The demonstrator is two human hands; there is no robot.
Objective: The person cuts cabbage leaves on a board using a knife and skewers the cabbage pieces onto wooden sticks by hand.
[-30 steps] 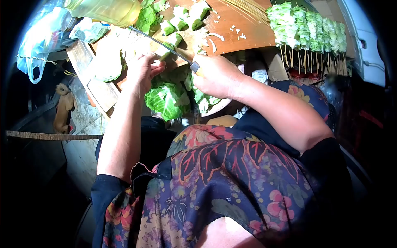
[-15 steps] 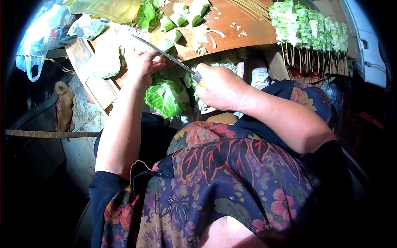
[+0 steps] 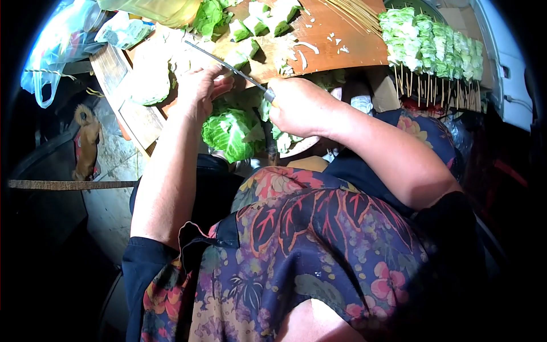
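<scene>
My right hand (image 3: 299, 108) is closed around the handle of a knife (image 3: 225, 65), whose blade slants up and left over the cutting board (image 3: 327, 43). Beside the blade, my left hand (image 3: 199, 91) has its fingers curled against a pale cabbage piece (image 3: 181, 60), its outline washed out by glare. To the left of that hand lies another pale cabbage portion (image 3: 151, 85). A leafy green cabbage (image 3: 232, 134) sits below the board's near edge, between my forearms. Cut cabbage chunks (image 3: 256, 25) lie farther back, with small shreds scattered around.
Several cabbage skewers (image 3: 430, 45) stand in rows at the right, near loose bamboo sticks (image 3: 356, 17). Plastic bags (image 3: 62, 48) hang at the far left, by a wooden plank (image 3: 114, 74). A small brown dog (image 3: 87, 145) is on the floor at the left.
The board and the cabbage have shifted slightly right in view. My right hand and the knife handle have moved a little left and up relative to the board. Both hands keep their grips.
</scene>
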